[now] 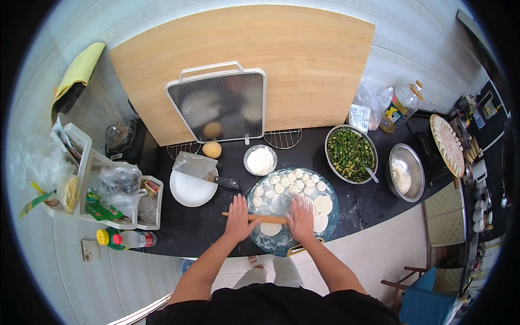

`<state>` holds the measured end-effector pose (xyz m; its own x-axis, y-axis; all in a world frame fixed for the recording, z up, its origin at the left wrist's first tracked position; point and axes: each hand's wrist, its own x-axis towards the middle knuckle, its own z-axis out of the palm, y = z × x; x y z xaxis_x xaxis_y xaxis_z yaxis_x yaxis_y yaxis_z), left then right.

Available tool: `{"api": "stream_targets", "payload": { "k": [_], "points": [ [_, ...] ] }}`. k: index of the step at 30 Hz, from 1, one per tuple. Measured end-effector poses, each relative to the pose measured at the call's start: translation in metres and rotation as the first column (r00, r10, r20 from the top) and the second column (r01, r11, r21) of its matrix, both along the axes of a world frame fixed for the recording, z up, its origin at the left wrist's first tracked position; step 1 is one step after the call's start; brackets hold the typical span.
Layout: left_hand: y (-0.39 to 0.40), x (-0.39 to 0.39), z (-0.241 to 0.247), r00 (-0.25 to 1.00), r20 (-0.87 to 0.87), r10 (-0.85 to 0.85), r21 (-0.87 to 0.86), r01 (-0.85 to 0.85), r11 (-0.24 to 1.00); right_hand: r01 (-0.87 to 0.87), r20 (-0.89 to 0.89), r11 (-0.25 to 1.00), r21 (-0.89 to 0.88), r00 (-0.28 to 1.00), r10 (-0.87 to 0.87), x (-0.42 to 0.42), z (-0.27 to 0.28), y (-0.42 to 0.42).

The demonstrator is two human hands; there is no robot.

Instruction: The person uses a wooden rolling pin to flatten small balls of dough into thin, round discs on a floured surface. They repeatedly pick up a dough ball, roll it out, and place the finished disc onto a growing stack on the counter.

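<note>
My left hand [239,219] lies palm down over the left part of a wooden rolling pin [268,219], fingers stretched forward. My right hand [301,219] bears on the pin's right end in the same way. Beneath the pin is a flat round dough wrapper [270,229], partly covered by it. All this rests on a round, flour-dusted cutting board [260,243]. Small dough pieces [293,189] cluster toward the board's far side. Rolled wrappers [323,204] lie beside my right hand, partly hidden by it.
A cleaver [199,167] lies across a white plate [191,195]. Beyond the board stands a bowl of flour [261,160]. To the right are a bowl of chopped green filling [350,152], a metal bowl with dough [402,178] and a tray of dumplings [447,144]. Plastic baskets [160,203] stand left.
</note>
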<state>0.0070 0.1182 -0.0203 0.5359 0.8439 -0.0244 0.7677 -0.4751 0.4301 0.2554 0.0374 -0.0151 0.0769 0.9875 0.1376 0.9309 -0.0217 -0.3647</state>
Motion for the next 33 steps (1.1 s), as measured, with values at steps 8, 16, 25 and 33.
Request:
{"api": "stream_targets", "payload": {
  "k": [8,16,25,33],
  "points": [
    [-0.056,-0.027,0.021,0.988,-0.086,-0.130,-0.111,0.120,0.987,-0.097,-0.091,0.994,-0.048,0.992,0.092,0.004,-0.013,-0.063],
    [0.001,0.003,0.000,0.996,0.017,0.091,0.005,-0.091,0.996,-0.007,-0.080,1.000,0.016,0.997,0.008,0.003,-0.007,0.005],
    [-0.053,-0.033,0.004,0.986,0.012,-0.164,0.084,0.162,0.983,-0.221,-0.085,0.974,-0.057,0.973,0.216,-0.001,-0.001,-0.074],
    [-0.049,-0.021,0.027,0.957,0.179,-0.230,0.148,0.205,0.968,0.045,-0.440,0.968,-0.247,0.885,-0.154,-0.037,-0.009,0.009]
  ]
}}
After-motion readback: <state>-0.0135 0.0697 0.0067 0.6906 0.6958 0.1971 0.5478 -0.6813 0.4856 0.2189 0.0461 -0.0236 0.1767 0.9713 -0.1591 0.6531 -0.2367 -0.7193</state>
